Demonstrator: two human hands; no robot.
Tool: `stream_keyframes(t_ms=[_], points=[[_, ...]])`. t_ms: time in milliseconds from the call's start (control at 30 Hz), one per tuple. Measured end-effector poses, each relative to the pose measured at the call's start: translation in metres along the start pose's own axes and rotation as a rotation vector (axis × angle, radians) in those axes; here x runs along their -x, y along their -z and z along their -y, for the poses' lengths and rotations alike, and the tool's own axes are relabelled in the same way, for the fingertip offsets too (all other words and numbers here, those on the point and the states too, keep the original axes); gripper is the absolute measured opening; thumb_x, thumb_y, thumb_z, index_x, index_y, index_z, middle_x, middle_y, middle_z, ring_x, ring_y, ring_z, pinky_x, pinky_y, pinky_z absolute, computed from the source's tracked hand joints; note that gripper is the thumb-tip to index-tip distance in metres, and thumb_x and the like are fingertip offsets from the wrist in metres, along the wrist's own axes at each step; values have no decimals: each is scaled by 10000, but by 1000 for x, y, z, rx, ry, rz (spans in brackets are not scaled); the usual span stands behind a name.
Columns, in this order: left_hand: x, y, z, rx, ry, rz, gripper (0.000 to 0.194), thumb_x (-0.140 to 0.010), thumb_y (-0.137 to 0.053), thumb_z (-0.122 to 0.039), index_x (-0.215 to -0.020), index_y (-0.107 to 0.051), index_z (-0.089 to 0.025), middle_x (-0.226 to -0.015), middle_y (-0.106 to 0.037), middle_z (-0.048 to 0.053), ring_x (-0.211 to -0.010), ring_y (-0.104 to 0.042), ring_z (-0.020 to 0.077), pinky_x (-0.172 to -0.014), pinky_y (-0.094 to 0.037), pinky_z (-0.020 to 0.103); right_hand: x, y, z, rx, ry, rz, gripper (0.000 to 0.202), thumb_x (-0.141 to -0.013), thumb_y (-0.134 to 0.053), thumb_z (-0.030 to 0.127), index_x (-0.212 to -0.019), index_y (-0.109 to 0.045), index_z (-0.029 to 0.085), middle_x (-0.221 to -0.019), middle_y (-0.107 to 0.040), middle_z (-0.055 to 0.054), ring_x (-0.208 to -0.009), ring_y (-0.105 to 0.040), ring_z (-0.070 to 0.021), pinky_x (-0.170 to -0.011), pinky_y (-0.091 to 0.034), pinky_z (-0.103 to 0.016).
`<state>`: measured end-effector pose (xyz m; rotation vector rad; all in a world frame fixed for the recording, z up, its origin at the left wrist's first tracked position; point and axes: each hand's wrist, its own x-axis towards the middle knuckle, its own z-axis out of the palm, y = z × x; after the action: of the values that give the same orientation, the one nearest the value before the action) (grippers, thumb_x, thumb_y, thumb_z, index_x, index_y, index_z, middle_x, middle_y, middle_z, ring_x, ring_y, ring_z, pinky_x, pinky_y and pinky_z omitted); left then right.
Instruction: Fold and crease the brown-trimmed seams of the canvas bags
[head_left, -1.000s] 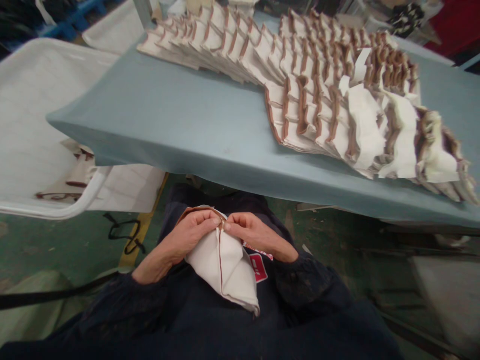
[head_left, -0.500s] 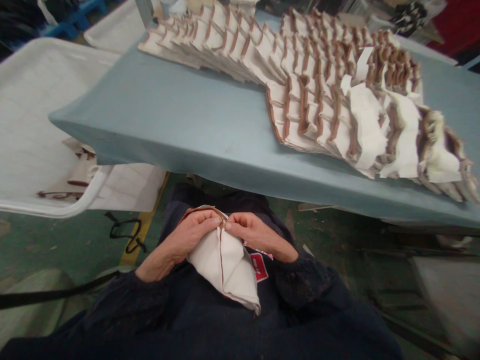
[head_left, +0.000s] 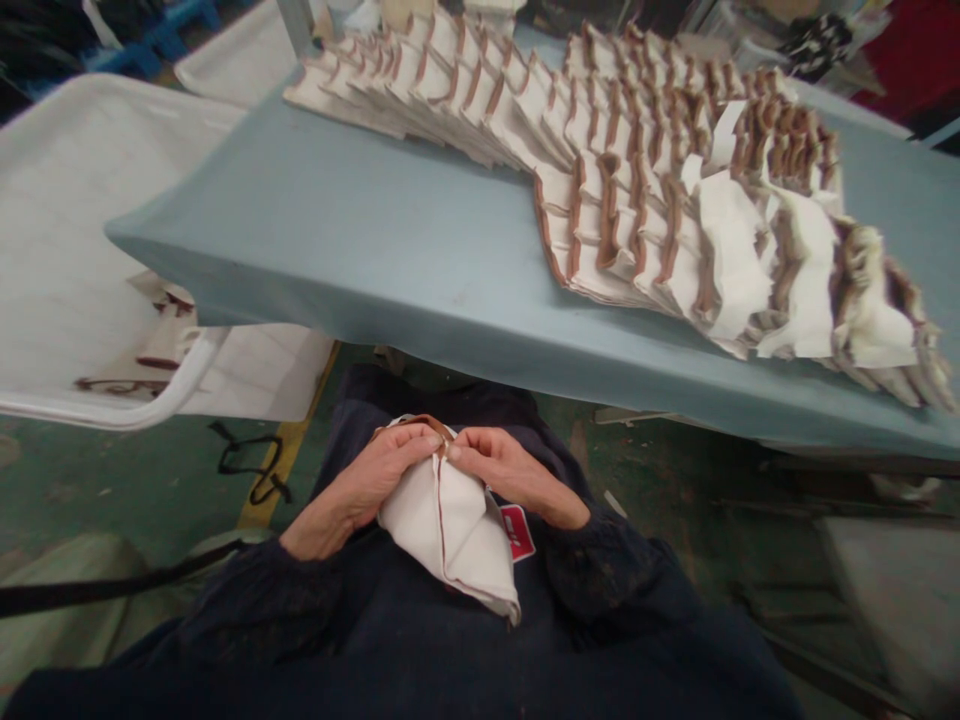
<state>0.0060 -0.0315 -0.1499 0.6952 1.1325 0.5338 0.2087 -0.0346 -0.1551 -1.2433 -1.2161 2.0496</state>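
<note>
Over my lap is a cream fabric piece (head_left: 457, 530) with a dark seam down its middle and a brown edge at the top. It looks like a sewn shoe upper or lining, though its exact kind is unclear. My left hand (head_left: 386, 470) pinches the brown edge just left of the seam. Close beside it, my right hand (head_left: 517, 470) pinches the same edge on the right, thumbs almost touching. The lower end of the piece hangs free towards my body. Whatever lies between the fingertips is too small to make out.
Ahead stands a table with a blue-grey cover (head_left: 360, 220). Rows of similar cream pieces with brown edges (head_left: 630, 220) overlap on it. At left, a white plastic bin (head_left: 150, 410) holds a few pieces. A black strap (head_left: 251, 465) lies on the green floor.
Both hands keep their pinch on the cream piece at nearly the same spot. The view has shifted very slightly; the rest looks the same.
</note>
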Motion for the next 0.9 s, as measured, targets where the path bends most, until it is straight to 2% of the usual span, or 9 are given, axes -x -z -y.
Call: stream_keyframes(t_ms=[900], points=[[0,-2,-1,31,7,3,430,-698,-875,-537,-762,-658,-171,-694,-637,-13,-594,-519,133,-587,-395,244,2,-1,4,-32,-20,-12,720,-723,-782,865,-789,-548,187,-669,-469,73,-596,-349,-78,-547,-272,-236]])
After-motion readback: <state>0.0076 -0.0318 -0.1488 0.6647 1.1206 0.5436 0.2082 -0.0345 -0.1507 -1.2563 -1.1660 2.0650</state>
